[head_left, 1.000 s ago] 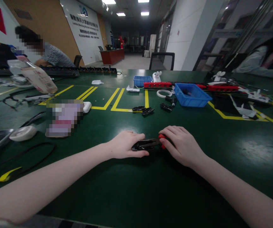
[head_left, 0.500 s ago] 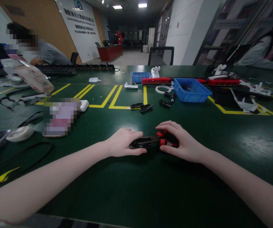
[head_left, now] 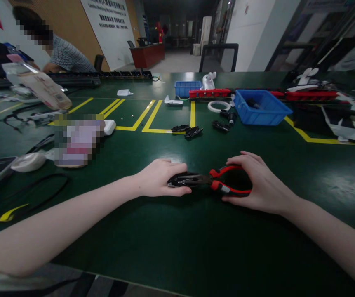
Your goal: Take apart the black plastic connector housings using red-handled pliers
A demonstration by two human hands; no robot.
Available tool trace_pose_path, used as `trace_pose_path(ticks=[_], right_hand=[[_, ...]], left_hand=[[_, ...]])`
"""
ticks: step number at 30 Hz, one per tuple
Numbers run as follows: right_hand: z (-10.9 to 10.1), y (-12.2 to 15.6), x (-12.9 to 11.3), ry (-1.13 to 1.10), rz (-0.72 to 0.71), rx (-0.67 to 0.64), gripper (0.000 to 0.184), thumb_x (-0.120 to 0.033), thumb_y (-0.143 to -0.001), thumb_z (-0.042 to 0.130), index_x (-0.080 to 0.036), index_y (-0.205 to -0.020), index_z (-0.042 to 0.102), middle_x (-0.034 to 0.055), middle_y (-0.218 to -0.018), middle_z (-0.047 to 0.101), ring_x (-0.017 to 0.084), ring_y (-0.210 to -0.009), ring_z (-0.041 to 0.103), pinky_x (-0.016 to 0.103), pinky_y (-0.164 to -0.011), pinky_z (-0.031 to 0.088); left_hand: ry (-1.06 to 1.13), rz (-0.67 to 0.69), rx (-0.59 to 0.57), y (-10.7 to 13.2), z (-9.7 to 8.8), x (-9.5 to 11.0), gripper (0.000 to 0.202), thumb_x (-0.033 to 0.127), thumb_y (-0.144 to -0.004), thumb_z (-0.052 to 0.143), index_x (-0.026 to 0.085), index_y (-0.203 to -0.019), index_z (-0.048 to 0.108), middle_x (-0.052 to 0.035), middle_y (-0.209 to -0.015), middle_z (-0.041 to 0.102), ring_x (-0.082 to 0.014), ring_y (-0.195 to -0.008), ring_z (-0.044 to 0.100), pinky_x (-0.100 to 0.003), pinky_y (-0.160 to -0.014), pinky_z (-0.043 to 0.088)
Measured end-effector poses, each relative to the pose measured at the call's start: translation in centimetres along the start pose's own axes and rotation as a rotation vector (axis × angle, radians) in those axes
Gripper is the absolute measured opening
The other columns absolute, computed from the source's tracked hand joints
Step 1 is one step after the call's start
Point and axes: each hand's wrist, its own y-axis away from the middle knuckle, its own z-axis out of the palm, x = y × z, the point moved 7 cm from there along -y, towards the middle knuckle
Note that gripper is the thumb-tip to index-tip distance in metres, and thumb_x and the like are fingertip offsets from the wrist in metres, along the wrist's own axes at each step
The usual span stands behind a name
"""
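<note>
My left hand [head_left: 160, 177] grips a glossy black plastic piece [head_left: 175, 180] between thumb and fingers, low over the green table. Red-handled pliers [head_left: 225, 189] lie in line with it, their dark jaws pointing left and overlapping the piece. Whether the jaws bite on it I cannot tell. My right hand [head_left: 264, 185] curls around the outer ends of the handles, which are spread apart. Beyond my hands, similar black pieces [head_left: 193, 132] rest by a yellow tape line, and another small black piece [head_left: 220, 126] sits further right.
A blue bin [head_left: 259, 109] with dark items stands at the back right, near a white ring [head_left: 219, 106]. Behind runs a red strip [head_left: 210, 94]. On the left are a phone [head_left: 80, 142], a tape roll [head_left: 29, 162], a cable and a tilted bottle [head_left: 43, 90]. People sit across the table.
My right hand has moved right, towards the ends of the plier handles, so more of them shows. My left hand keeps its hold on the black piece. The view has shifted slightly downward.
</note>
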Motion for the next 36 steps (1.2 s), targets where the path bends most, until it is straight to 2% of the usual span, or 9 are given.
trace_pose_path(ticks=[7, 12, 18, 25, 30, 36], right_hand=[[-2.3, 0.9, -0.9, 0.099, -0.066, 0.127, 0.066, -0.05, -0.07, 0.068, -0.02, -0.124, 0.045, 0.0085, -0.102, 0.066, 0.028, -0.098, 0.061, 0.05, -0.099, 0.036], [-3.7, 1.4, -0.9, 0.156, -0.041, 0.096, 0.059, -0.047, -0.069, 0.071, -0.025, -0.118, 0.047, 0.009, -0.101, 0.065, 0.03, -0.095, 0.06, 0.049, -0.094, 0.039], [-3.6, 1.4, -1.4, 0.195, -0.094, 0.056, 0.057, -0.046, -0.072, 0.068, -0.025, -0.121, 0.047, 0.0091, -0.105, 0.064, 0.03, -0.095, 0.06, 0.046, -0.081, 0.046], [-3.4, 1.3, -1.6, 0.13, -0.006, 0.093, 0.059, -0.047, -0.073, 0.068, -0.025, -0.124, 0.05, 0.0085, -0.108, 0.064, 0.03, -0.099, 0.059, 0.045, -0.08, 0.049], [-2.8, 1.1, -2.0, 0.112, -0.008, 0.092, 0.058, -0.049, -0.072, 0.068, -0.023, -0.121, 0.052, 0.0079, -0.108, 0.065, 0.027, -0.097, 0.061, 0.042, -0.079, 0.051], [-2.3, 1.2, -1.5, 0.081, 0.022, 0.072, 0.058, -0.049, -0.071, 0.069, -0.024, -0.121, 0.053, 0.008, -0.109, 0.066, 0.029, -0.098, 0.062, 0.042, -0.075, 0.053]], left_hand=[[-0.002, 0.01, 0.01, 0.0, 0.1, -0.1, 0.04, 0.057, -0.087, 0.045, 0.017, -0.083, 0.052, 0.0007, -0.069, 0.057, -0.0141, -0.06, 0.052, -0.024, -0.058, 0.035], [0.002, 0.032, 0.031, 0.0, 0.0, 0.1, 0.04, 0.057, -0.086, 0.048, 0.017, -0.082, 0.052, 0.0017, -0.067, 0.055, -0.0135, -0.057, 0.049, -0.024, -0.055, 0.032], [-0.008, 0.077, 0.039, -0.1, -0.1, 0.5, 0.038, 0.055, -0.087, 0.049, 0.017, -0.082, 0.051, 0.0024, -0.069, 0.055, -0.0121, -0.056, 0.047, -0.024, -0.056, 0.031], [-0.027, 0.093, 0.044, -0.2, -0.1, 0.6, 0.041, 0.058, -0.087, 0.048, 0.017, -0.081, 0.051, 0.0027, -0.069, 0.055, -0.0116, -0.056, 0.047, -0.024, -0.057, 0.032], [-0.046, 0.093, 0.055, -0.1, -0.1, 0.8, 0.041, 0.058, -0.087, 0.049, 0.017, -0.08, 0.05, 0.0028, -0.068, 0.055, -0.0115, -0.054, 0.046, -0.025, -0.056, 0.031], [-0.056, 0.092, 0.067, -0.1, -0.2, 0.8, 0.042, 0.059, -0.086, 0.047, 0.018, -0.078, 0.049, 0.0031, -0.067, 0.055, -0.0122, -0.055, 0.047, -0.025, -0.056, 0.032]])
